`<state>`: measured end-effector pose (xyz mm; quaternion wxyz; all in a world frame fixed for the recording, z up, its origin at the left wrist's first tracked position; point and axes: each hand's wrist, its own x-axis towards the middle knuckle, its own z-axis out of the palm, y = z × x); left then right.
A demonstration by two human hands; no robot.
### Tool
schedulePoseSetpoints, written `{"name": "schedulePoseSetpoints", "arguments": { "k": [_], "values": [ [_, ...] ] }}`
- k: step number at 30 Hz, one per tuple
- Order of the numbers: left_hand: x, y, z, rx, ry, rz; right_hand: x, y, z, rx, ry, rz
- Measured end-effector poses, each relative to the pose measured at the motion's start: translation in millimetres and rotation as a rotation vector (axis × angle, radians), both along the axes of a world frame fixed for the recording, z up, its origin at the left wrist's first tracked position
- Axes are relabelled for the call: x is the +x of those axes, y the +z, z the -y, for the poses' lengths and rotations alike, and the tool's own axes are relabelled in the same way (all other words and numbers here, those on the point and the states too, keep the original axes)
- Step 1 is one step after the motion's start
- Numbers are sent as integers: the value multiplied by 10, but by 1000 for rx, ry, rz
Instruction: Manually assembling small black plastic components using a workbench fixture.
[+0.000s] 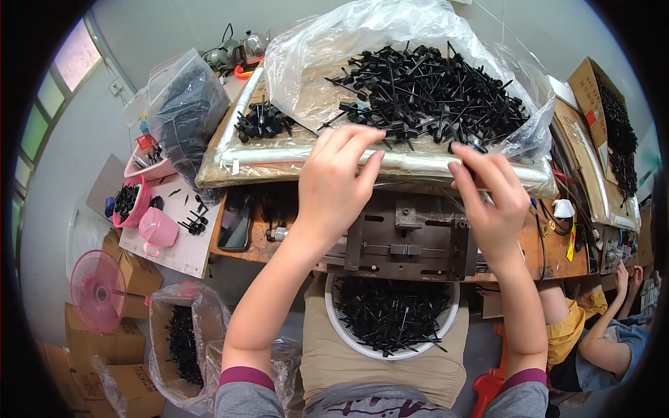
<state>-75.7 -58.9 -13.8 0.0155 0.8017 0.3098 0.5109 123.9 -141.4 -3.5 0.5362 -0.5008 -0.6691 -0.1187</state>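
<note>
A large heap of black plastic parts with thin stems (432,90) lies on a cardboard tray lined with clear plastic (300,97). My left hand (338,177) is over the tray's white front edge, fingers stretched toward the heap and thumb apart, with nothing visible between them. My right hand (491,198) is at the same edge farther right. Its fingers are bent and apart, fingertips beside the nearest black parts; I see nothing clearly held. Below and between my hands sits a dark metal fixture (404,240) with slots and a small block. A white basket (334,317) of similar parts rests on my lap.
A smaller cluster of parts (261,122) lies at the tray's left. On the left are a phone (235,223), a pink cup (159,228), a filled plastic bag (185,104) and a pink fan (100,292). At right, another person's hands (628,277) are near a similar fixture.
</note>
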Motion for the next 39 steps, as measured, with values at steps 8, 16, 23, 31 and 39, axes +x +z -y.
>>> {"name": "schedulePoseSetpoints", "arguments": {
  "k": [8,16,23,31,39],
  "values": [
    [303,-67,-485,-131,110,-216,-174,-584,793,-133,-23,-15],
    [342,8,-482,-180,11,-53,-439,-1034,1091,-349,74,30],
    [298,153,-321,-388,-204,134,-524,-1132,932,-333,90,188],
    [214,215,134,-152,-350,67,-497,-990,881,-393,19,360],
    [57,133,579,-241,-385,82,-459,-982,856,-406,38,426]
  ]
}}
